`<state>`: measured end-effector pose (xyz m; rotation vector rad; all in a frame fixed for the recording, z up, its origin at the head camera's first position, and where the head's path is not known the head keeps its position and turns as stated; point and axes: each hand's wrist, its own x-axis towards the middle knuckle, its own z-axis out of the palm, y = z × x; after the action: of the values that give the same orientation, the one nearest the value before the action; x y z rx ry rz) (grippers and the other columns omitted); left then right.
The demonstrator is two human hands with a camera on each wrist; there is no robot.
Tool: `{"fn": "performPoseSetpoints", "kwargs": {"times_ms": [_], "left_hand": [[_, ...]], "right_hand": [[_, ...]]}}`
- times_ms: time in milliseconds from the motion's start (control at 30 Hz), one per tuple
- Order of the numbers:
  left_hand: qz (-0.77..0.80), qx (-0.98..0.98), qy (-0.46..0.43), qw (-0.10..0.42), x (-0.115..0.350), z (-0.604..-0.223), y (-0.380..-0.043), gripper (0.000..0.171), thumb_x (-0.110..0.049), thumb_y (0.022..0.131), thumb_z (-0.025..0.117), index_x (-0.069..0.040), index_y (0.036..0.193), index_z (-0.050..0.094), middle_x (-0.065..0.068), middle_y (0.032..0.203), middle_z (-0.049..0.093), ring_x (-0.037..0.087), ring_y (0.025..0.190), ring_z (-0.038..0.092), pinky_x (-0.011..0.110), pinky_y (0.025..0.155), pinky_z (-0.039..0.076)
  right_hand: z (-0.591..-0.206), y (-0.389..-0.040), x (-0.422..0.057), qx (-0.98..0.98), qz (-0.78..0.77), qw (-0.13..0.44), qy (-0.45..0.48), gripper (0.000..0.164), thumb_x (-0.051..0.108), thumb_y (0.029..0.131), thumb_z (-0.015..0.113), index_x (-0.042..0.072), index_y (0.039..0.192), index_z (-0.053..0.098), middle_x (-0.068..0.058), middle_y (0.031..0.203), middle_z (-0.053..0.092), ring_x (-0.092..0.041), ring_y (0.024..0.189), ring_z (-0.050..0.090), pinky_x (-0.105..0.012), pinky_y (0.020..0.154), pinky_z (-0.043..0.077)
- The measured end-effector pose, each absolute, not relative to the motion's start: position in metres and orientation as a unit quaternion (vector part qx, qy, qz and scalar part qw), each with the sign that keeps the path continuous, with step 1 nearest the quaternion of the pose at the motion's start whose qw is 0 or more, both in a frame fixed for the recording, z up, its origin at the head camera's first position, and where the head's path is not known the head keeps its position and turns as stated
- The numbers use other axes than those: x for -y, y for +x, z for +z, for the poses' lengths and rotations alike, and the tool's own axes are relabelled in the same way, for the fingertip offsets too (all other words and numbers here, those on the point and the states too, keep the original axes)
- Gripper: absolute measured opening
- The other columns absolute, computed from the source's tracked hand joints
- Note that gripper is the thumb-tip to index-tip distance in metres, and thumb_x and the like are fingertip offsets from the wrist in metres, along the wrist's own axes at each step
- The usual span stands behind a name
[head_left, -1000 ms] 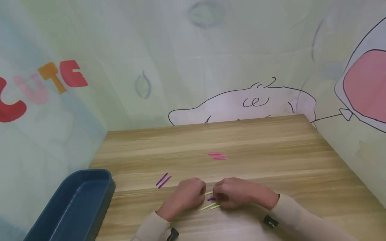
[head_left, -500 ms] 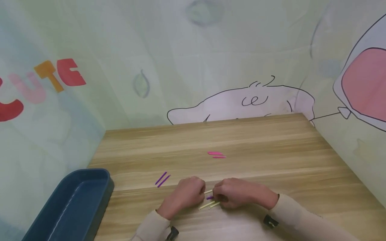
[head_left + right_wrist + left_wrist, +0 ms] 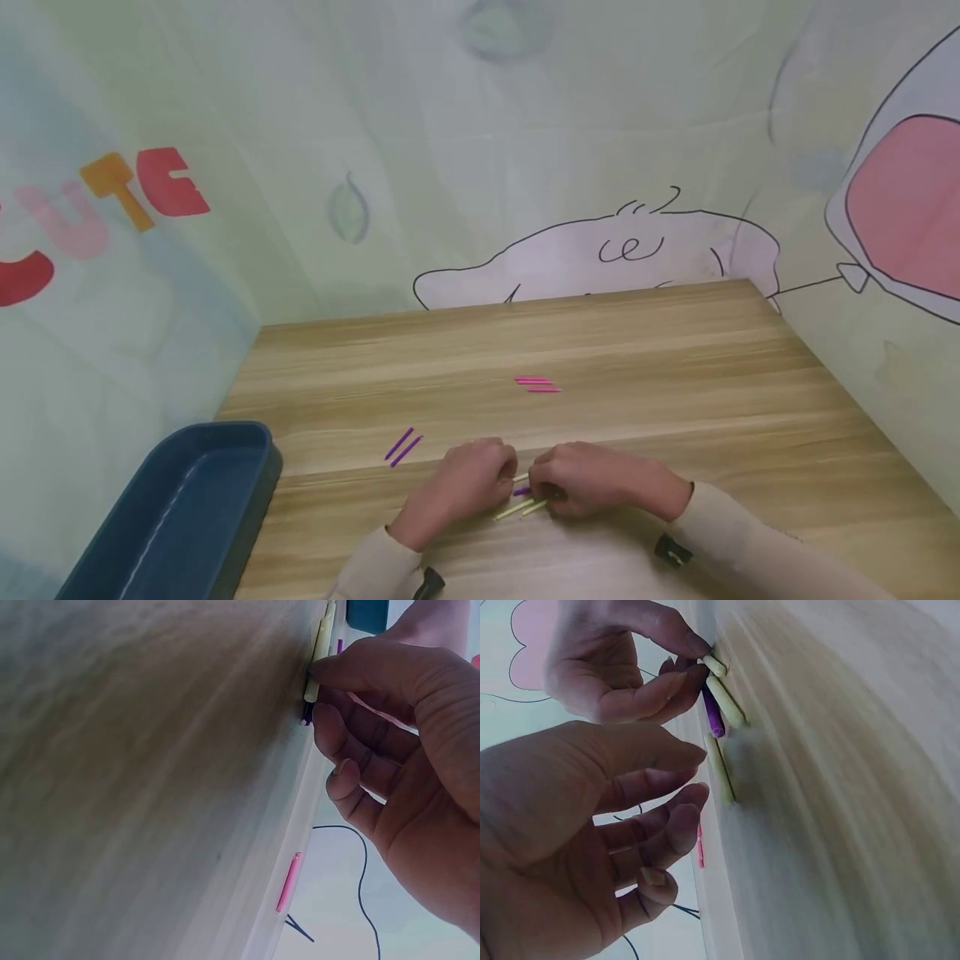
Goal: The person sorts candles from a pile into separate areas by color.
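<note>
Several short sticks lie on the wood-grain table between the two hands in the head view: pale yellow sticks (image 3: 513, 510) and a purple stick (image 3: 521, 492) partly covered by the fingers. My right hand (image 3: 588, 481) pinches one yellow stick (image 3: 321, 664) near its end, between thumb and forefinger, low over the table. On the other side, my left hand (image 3: 478, 475) has its fingers loosely bent and nothing gripped. Its thumb and fingertips are close beside another yellow stick (image 3: 721, 771), as the left wrist view shows.
Two purple sticks (image 3: 403, 447) lie to the left of the hands, and several pink sticks (image 3: 538, 384) farther back. A deep blue tray (image 3: 272, 467) stands at the table's left side. Printed cloth walls (image 3: 480, 150) rise behind the wooden table (image 3: 637, 358).
My left hand has shifted slightly right, toward my right hand. The right hand keeps its pinch in nearly the same place, and the head view has drifted a little.
</note>
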<state>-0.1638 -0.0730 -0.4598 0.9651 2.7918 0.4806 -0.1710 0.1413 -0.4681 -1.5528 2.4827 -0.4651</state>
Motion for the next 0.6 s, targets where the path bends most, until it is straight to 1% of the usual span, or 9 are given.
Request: {"fn": "performPoseSetpoints", "kwargs": {"times_ms": [100,267,433,600], "left_hand": [[0.164,-0.925,0.334,0.074,0.071,-0.461,-0.162,0.008,-0.018,0.083,0.076,-0.013,0.087,0.071,-0.006,0.079,0.059,0.008,0.071,0.053,0.027,0.065,0.048],[0.167,-0.917,0.356,0.061,0.067,-0.465,-0.162,0.011,-0.024,0.083,0.077,-0.015,0.086,0.074,-0.006,0.080,0.061,0.006,0.071,0.055,0.026,0.063,0.048],[0.163,-0.915,0.365,0.061,0.063,-0.467,-0.162,0.006,-0.021,0.082,0.078,-0.015,0.083,0.076,-0.007,0.078,0.060,0.005,0.069,0.054,0.025,0.061,0.047],[0.156,-0.918,0.358,0.063,0.059,-0.466,-0.162,0.003,-0.017,0.079,0.077,-0.015,0.078,0.074,-0.008,0.076,0.054,0.005,0.064,0.049,0.026,0.056,0.044]], "right_hand": [[-0.469,-0.171,-0.142,-0.834,-0.160,0.087,-0.520,0.017,0.004,0.079,0.073,0.017,0.083,0.062,0.013,0.075,0.051,0.003,0.067,0.045,-0.011,0.062,0.040],[-0.469,-0.170,-0.143,-0.835,-0.165,0.083,-0.518,0.016,0.005,0.079,0.073,0.017,0.083,0.062,0.013,0.075,0.052,0.002,0.068,0.046,-0.011,0.063,0.041],[-0.469,-0.170,-0.144,-0.841,-0.165,0.090,-0.507,0.017,0.005,0.079,0.073,0.017,0.082,0.061,0.014,0.075,0.051,0.002,0.067,0.046,-0.011,0.063,0.041],[-0.470,-0.169,-0.146,-0.843,-0.160,0.084,-0.507,0.019,0.005,0.078,0.072,0.018,0.080,0.058,0.014,0.074,0.050,0.002,0.066,0.045,-0.011,0.062,0.040]]}}
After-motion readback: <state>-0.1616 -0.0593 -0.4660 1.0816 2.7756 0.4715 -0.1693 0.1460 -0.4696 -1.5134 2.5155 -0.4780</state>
